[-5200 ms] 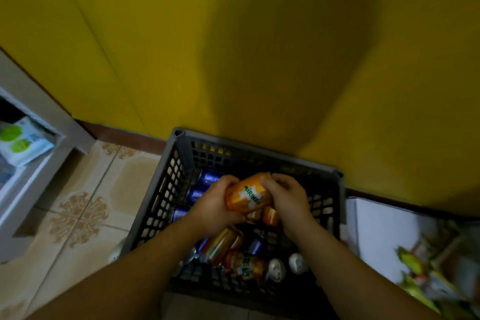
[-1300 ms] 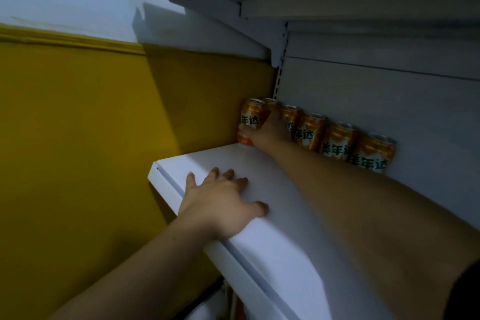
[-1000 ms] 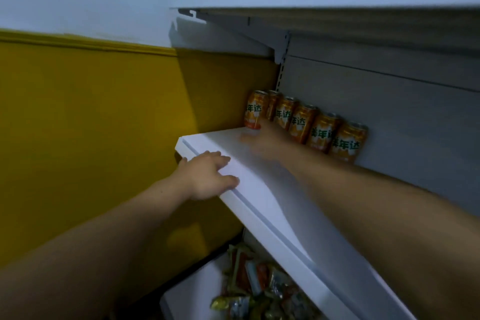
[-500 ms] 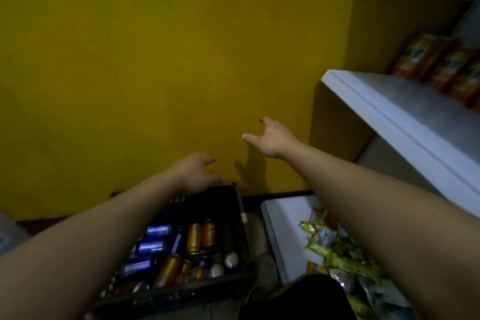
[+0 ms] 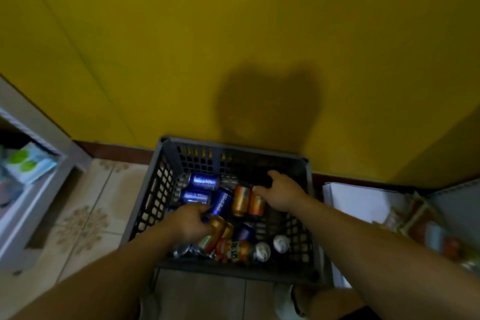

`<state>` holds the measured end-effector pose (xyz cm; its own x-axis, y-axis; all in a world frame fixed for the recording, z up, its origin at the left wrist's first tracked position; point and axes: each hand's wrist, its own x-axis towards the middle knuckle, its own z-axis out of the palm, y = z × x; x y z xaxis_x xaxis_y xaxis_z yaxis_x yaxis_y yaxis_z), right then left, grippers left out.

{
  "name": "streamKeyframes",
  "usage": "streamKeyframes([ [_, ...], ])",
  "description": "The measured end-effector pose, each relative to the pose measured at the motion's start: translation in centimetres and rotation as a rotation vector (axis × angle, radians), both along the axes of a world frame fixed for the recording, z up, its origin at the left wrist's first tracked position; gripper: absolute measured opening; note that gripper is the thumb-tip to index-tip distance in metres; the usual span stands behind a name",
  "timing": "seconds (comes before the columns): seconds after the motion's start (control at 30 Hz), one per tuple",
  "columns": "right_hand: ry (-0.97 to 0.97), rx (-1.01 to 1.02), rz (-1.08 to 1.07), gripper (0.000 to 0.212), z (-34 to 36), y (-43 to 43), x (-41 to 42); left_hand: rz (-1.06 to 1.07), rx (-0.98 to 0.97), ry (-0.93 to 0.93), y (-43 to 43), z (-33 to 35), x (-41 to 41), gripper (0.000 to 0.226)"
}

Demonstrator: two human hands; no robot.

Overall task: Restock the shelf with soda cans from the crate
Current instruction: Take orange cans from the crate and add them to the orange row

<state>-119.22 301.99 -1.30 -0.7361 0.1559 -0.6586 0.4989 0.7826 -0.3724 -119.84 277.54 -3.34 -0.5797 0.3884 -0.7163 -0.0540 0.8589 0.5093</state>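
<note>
Both hands had come down from the high shelf, where the right one had been by a row of orange cans, and they were now low inside the crate (image 5: 233,147). The gray crate sat on the tiled floor (image 5: 85,215), right up against the yellow wall (image 5: 181,34). Soda cans lay jumbled in the bottom of it. The blue cans (image 5: 204,182) lay on their sides at the far left. Two orange cans (image 5: 241,200) lay side by side in the middle. More cans were piled nearer, one of them a lettered can (image 5: 233,249), orange with green writing. Two upright cans (image 5: 262,251) stood at the near right with their silver tops showing.

The left hand (image 5: 188,223) was down among the cans, between the blue ones and the nearer pile. Its fingers were bent over them, but it was not clear if it had hold of one. The right hand (image 5: 281,193) was over the far right part of the crate, fingers spread apart, with nothing in it. One finger was just by the orange pair.

A white cabinet (image 5: 39,202) stood to the left with a packet (image 5: 26,163) with green dots on it. A low white shelf (image 5: 363,205) to the right held snack packets (image 5: 415,215). A shoe (image 5: 285,299) showed under the right arm.
</note>
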Motion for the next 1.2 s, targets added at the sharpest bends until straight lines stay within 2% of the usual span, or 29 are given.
streamKeyframes([
  [0.13, -0.046, -0.062, -0.005, 0.059, -6.4, -0.8, -0.6, 0.031, -0.057, -0.129, -0.9, -6.1, -0.5, 0.059],
  [0.2, -0.094, -0.088, 0.003, 0.053, -9.4, -1.6, -0.9, 0.039, -0.079, -0.164, -1.3, -9.2, -0.8, 0.062],
  [0.4, -0.204, -0.194, -0.046, 0.068, -18.7, -5.2, -1.9, -0.056, -0.147, -0.156, -0.9, -14.7, -1.5, 0.054],
  [0.57, -0.251, -0.328, -0.216, 0.066, -25.3, -8.9, -1.4, 0.056, -0.077, -0.257, -1.7, -18.5, -1.2, 0.080],
  [0.63, -0.295, -0.357, -0.325, 0.072, -27.0, -10.1, -1.0, 0.053, -0.059, -0.295, -1.9, -19.8, -1.0, 0.101],
  [0.7, -0.277, -0.350, -0.396, 0.072, -27.8, -11.1, -0.6, 0.018, -0.085, -0.341, -2.2, -21.0, -0.8, 0.109],
  [0.8, -0.176, -0.316, -0.454, 0.030, -26.8, -11.6, -0.6, 0.049, -0.093, -0.376, -2.3, -20.1, -1.0, 0.102],
  [0.83, -0.139, -0.322, -0.465, 0.029, -25.9, -11.6, -0.7, 0.085, -0.084, -0.399, -2.3, -19.5, -1.2, 0.096],
  [0.93, -0.039, -0.388, -0.467, 0.031, -22.1, -10.6, -1.4, 0.179, -0.035, -0.373, -2.2, -17.1, -1.8, 0.060],
  [0.97, -0.018, -0.423, -0.476, 0.034, -20.5, -10.0, -1.7, 0.207, 0.006, -0.341, -2.0, -16.1, -2.0, 0.056],
  [1.13, 0.126, -0.662, -0.650, 0.043, -10.3, -6.3, -2.8, 0.458, 0.324, -0.370, -0.4, -9.3, -2.4, 0.079],
  [1.2, 0.187, -0.767, -0.695, 0.047, -5.9, -4.6, -2.8, 0.589, 0.453, -0.351, 1.2, -5.4, -2.5, 0.066],
])
